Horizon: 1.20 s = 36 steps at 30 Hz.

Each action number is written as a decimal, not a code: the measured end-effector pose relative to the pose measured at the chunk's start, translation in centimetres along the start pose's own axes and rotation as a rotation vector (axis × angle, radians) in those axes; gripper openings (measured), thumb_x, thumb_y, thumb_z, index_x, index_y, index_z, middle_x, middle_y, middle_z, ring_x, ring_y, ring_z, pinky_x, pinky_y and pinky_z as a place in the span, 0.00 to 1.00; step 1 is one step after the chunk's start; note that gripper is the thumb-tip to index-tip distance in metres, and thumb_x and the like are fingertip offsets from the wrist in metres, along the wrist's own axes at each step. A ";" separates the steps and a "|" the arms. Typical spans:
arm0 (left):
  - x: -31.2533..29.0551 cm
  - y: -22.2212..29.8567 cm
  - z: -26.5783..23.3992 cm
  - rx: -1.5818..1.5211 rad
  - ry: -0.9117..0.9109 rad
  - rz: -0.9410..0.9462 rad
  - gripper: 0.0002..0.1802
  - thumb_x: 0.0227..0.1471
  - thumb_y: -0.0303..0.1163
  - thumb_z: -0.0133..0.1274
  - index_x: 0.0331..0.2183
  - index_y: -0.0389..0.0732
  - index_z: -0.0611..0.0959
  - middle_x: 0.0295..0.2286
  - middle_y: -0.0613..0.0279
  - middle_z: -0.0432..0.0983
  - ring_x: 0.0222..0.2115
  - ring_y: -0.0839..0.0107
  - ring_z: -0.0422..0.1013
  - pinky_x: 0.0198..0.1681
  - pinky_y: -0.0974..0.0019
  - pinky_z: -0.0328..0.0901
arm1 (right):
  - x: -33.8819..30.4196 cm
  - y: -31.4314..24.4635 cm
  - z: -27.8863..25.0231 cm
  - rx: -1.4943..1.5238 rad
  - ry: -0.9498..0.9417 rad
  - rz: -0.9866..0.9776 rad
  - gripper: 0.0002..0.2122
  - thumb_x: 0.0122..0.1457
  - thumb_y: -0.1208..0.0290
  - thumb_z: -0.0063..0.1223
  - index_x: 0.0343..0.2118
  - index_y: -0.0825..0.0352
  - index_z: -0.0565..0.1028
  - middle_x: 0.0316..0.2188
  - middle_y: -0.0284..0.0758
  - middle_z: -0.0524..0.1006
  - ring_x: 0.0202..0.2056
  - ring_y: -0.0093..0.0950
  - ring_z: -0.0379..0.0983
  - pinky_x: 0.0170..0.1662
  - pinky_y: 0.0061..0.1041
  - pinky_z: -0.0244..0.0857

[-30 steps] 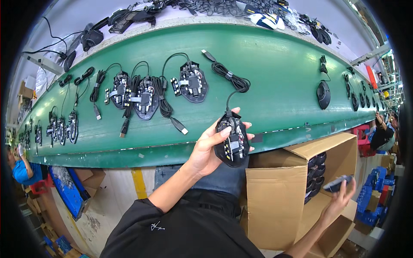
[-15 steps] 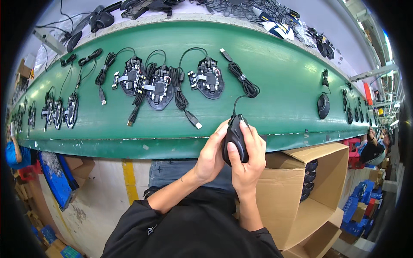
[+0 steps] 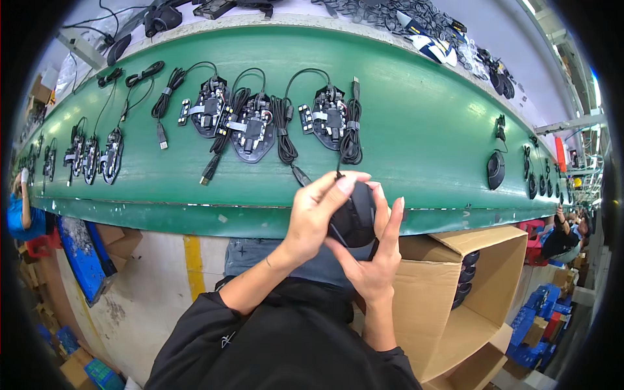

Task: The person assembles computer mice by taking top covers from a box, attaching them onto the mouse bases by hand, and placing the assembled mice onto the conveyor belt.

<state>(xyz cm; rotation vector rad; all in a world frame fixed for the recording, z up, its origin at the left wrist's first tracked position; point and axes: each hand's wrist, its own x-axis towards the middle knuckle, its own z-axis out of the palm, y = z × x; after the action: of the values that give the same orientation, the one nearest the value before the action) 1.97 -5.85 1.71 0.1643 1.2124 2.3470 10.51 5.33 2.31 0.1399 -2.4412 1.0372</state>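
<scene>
A black computer mouse (image 3: 357, 218) is tilted between my two hands, just over the near edge of the green work surface. My left hand (image 3: 311, 218) is closed on its left side and cable end, with the thumb across the front. My right hand (image 3: 374, 270) cups the lower and right sides, its thumb at the bottom and its fingers fairly straight along the edge. From the mouse's front a bundled black cable (image 3: 351, 133) runs onto the surface. Beside that cable lies an opened mouse base (image 3: 329, 118) with bare circuit parts and a small side board.
More opened mouse bases (image 3: 252, 127) with tied cables lie to the left on the green conveyor belt (image 3: 422, 130). Assembled mice (image 3: 496, 170) rest at the right. An open cardboard box (image 3: 422, 286) holding black mice stands by my right arm. Small parts (image 3: 383, 26) cover the far shelf.
The mouse has turned and tilted in my hands. My left hand has moved up to its cable end, and my right fingers have spread. The cable bundle has shifted left beside the nearest opened base.
</scene>
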 end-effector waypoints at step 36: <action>0.0 -0.4 -2.1 -0.137 -0.099 0.142 0.26 0.45 0.22 0.64 0.45 0.33 0.72 0.45 0.41 0.74 0.45 0.59 0.73 0.51 0.58 0.68 | -0.4 -2.4 -1.0 0.255 0.196 0.422 0.23 0.53 0.79 0.62 0.53 0.75 0.69 0.34 0.46 0.81 0.37 0.34 0.81 0.39 0.27 0.74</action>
<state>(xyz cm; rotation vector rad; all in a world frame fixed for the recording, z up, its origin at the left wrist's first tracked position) 1.43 -7.18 0.10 0.3253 1.0194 2.5026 11.90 4.26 4.28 -0.3931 -2.1992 1.4653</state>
